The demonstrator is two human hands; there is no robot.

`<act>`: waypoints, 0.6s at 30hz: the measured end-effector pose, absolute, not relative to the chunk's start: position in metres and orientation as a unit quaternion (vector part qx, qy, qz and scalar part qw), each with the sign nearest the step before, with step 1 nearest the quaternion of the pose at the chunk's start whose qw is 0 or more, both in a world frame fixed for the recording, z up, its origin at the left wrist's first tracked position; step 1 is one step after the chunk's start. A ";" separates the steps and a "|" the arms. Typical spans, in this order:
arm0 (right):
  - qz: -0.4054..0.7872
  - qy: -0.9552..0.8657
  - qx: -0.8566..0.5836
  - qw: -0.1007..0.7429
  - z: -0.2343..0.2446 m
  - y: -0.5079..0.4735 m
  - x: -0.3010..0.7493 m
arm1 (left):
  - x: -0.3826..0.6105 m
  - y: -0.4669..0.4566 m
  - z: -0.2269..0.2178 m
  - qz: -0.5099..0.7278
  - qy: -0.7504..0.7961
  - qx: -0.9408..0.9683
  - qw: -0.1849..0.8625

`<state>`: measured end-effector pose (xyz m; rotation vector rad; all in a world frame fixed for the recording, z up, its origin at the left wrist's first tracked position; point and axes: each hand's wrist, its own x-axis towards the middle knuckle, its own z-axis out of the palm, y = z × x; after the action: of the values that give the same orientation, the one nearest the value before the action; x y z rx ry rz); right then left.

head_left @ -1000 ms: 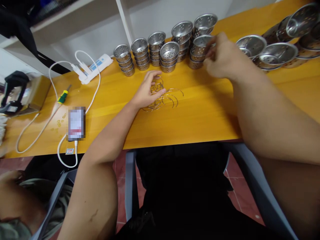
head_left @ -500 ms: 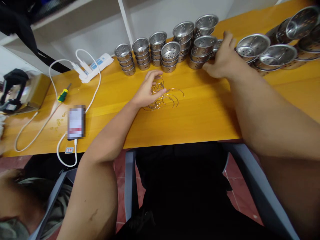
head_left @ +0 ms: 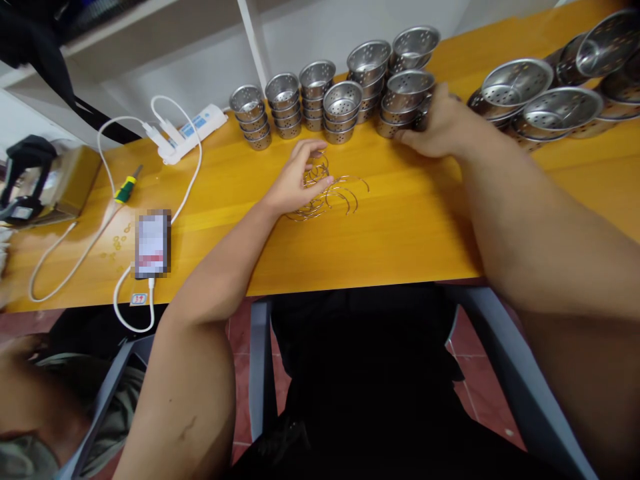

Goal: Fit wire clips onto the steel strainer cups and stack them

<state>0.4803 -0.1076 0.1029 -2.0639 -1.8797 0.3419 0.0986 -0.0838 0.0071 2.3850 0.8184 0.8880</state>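
My left hand [head_left: 295, 180] lies over a loose pile of thin curved metal wires [head_left: 345, 197] on the table. Its thumb stands apart from the fingers, and nothing is seen gripped. Farther right, my right hand [head_left: 440, 127] is curled round the right side of perforated metal cups, with the thumb low in front and the fingertips hidden behind. The cup it surrounds is mostly covered by the hand. Touching its thumb side is a short stack of perforated cups [head_left: 407, 100].
More stacked perforated cups [head_left: 343, 110] line the table's back, and bigger-looking ones [head_left: 557, 110] stand at the right. To the left are a power strip [head_left: 193, 133], a phone [head_left: 151, 243] on a white cable, a green-yellow screwdriver [head_left: 125, 190] and small rings. Someone's arm [head_left: 35, 393] shows lower left.
My right hand has moved slightly left and down, its raised fingers lowering round the cups. A cup at the right sits a little farther right. My left hand has stayed still.
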 end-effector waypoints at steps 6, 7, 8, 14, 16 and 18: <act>0.153 -0.670 -0.710 0.152 0.107 -0.114 0.471 | 0.100 -0.087 0.009 0.340 0.306 0.859 0.231; 0.152 -0.670 -0.711 0.150 0.106 -0.114 0.470 | 0.100 -0.087 0.010 0.339 0.306 0.859 0.232; 0.152 -0.670 -0.711 0.149 0.105 -0.114 0.469 | 0.100 -0.087 0.010 0.337 0.305 0.860 0.233; 0.157 -0.702 -0.667 0.195 0.088 -0.100 0.476 | 0.098 -0.085 0.009 0.333 0.303 0.861 0.237; 0.147 -0.713 -0.653 0.208 0.079 -0.092 0.481 | 0.097 -0.084 0.010 0.331 0.304 0.861 0.239; 0.136 -0.734 -0.618 0.246 0.069 -0.085 0.484 | 0.097 -0.085 0.010 0.334 0.301 0.860 0.242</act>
<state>0.4844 -0.0850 0.0694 -1.6867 -2.0038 0.3713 0.0973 -0.0850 0.0104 2.3505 0.8219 0.9123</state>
